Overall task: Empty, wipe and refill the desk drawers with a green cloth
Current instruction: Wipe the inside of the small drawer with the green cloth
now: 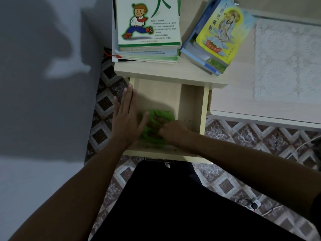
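A pale wooden drawer (192,101) stands pulled out from the desk, with nothing in it but a crumpled green cloth (156,126) at its near left. My right hand (171,130) is on the cloth with its fingers curled into the folds, gripping it against the drawer floor. My left hand (127,113) lies flat with straight fingers along the drawer's left wall, its thumb reaching over to touch the cloth's edge.
Two stacks of books sit on the desk top behind the drawer: a white cartoon-cover stack (147,28) and a yellow-cover stack (215,35). A white lace mat (286,58) covers the desk to the right. A grey wall is left; cables and a plug (253,205) lie on the patterned floor.
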